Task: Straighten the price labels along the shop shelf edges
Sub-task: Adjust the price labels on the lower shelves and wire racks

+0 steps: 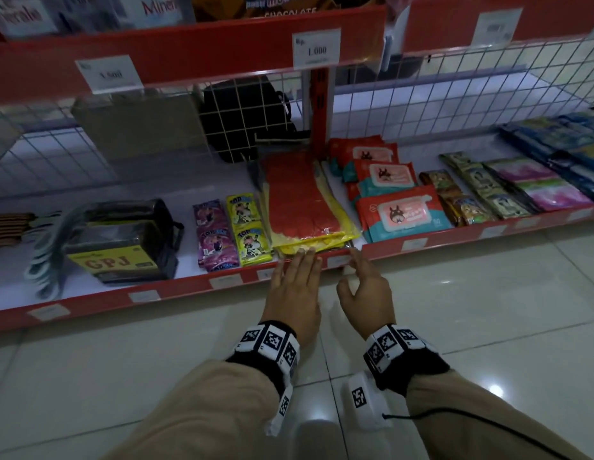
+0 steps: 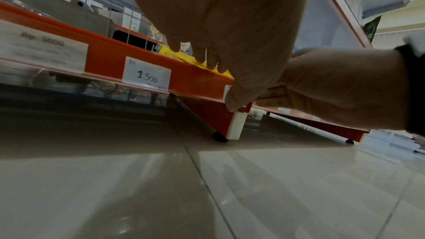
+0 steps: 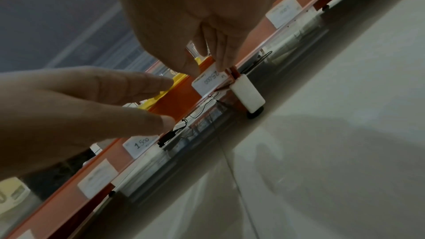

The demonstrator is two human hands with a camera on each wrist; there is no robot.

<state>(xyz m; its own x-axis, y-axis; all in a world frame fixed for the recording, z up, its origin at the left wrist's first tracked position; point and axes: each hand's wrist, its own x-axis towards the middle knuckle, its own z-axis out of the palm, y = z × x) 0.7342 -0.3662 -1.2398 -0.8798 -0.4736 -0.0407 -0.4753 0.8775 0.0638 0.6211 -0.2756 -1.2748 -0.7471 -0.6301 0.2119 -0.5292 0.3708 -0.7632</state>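
Floor (image 1: 488, 327) was pale glossy tile with lamp glare; a low red shelf edge (image 1: 189, 290) ran along it, carried on a white foot (image 2: 236, 124) with a black pad. The bottom shelf held sachets (image 1: 232, 234), a flat red-and-yellow pack (image 1: 302, 204), wet-wipe packs (image 1: 398, 210) and a box marked GPJ (image 1: 119, 257). White wire grid (image 1: 421, 88) backed the shelf; an upper red rail carried a price tag reading 1.000 (image 1: 317, 48).

Left hand (image 1: 294, 287) lay flat, fingers straight and together, fingertips at the shelf lip against the yellow pack edge, gripping nothing. Right hand (image 1: 365, 287) reached the rail just beside it, fingers partly curled; in the right wrist view its fingertips (image 3: 220, 64) touched the top of the price label (image 3: 209, 79) marked 25.000. Whether they pinched it could not be told. That label sat at the end of the rail section, next to the white foot, slightly askew to the rail. A label reading 1.500 (image 2: 147, 75) sat further left on the same rail.

Other rail labels were too blurred to read from the head view. The left hand hid most of the 25.000 label in the left wrist view. Items behind the grid were dim and indistinct.
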